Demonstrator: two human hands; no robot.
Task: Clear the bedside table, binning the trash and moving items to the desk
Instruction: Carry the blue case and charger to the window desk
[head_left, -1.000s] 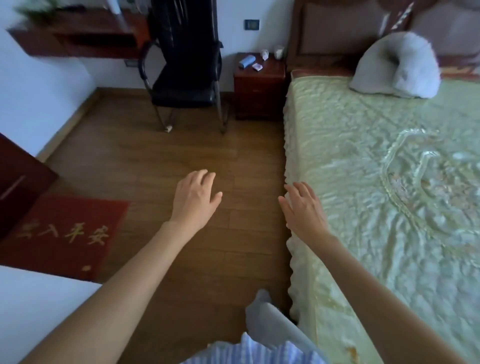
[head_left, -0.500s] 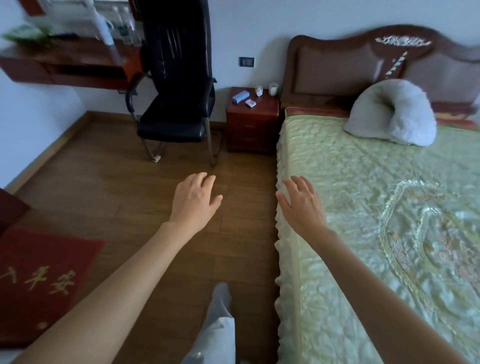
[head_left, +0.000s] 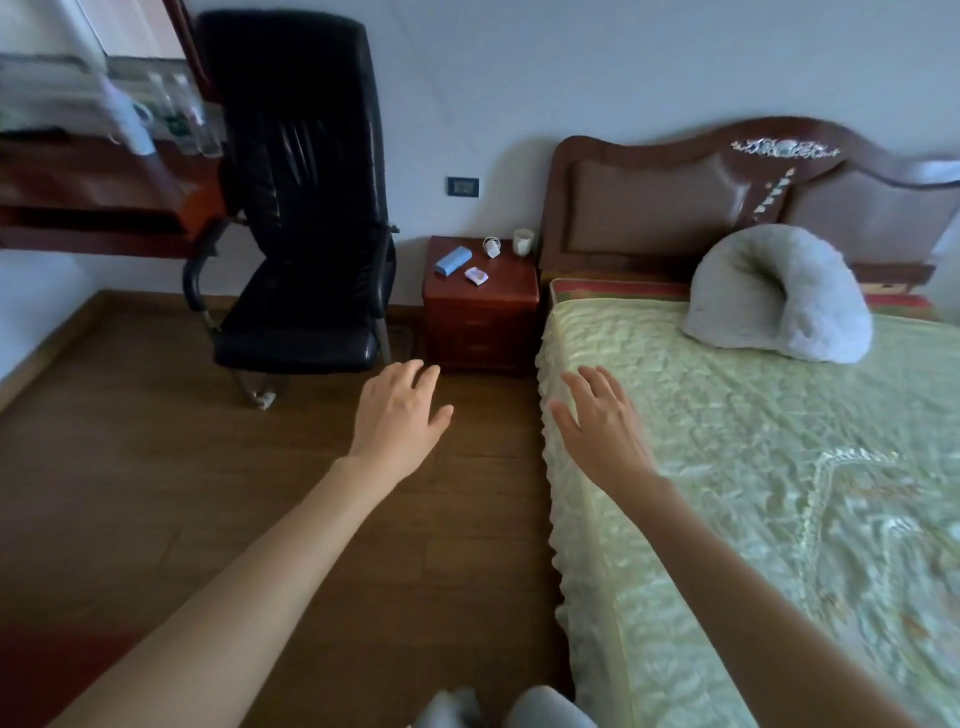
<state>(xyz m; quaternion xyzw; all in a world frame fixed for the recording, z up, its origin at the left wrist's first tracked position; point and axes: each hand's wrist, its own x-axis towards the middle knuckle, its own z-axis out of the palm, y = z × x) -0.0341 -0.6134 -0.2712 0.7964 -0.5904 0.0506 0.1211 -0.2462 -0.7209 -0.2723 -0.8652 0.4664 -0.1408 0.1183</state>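
Note:
The dark red bedside table (head_left: 480, 306) stands against the far wall between the chair and the bed. On its top lie a blue box (head_left: 453, 260), a small white and pink packet (head_left: 476, 275), a small white object with a loop (head_left: 491, 246) and a white cup (head_left: 522, 241). My left hand (head_left: 397, 418) hovers over the wooden floor, short of the table, fingers apart and empty. My right hand (head_left: 602, 421) is stretched out over the bed's left edge, also empty with spread fingers. The reddish desk (head_left: 98, 208) is at the upper left, blurred.
A black office chair (head_left: 296, 228) stands between desk and bedside table. The bed (head_left: 753, 467), with a pale green quilted cover and a grey curved pillow (head_left: 779, 293), fills the right side. Bottles and a cup (head_left: 136, 122) sit on the desk. Wooden floor lies ahead.
The view has moved forward and tilted up; the bedside table, chair and headboard appear nearer and larger. Both hands stay outstretched and empty. The red mat has dropped out of view.

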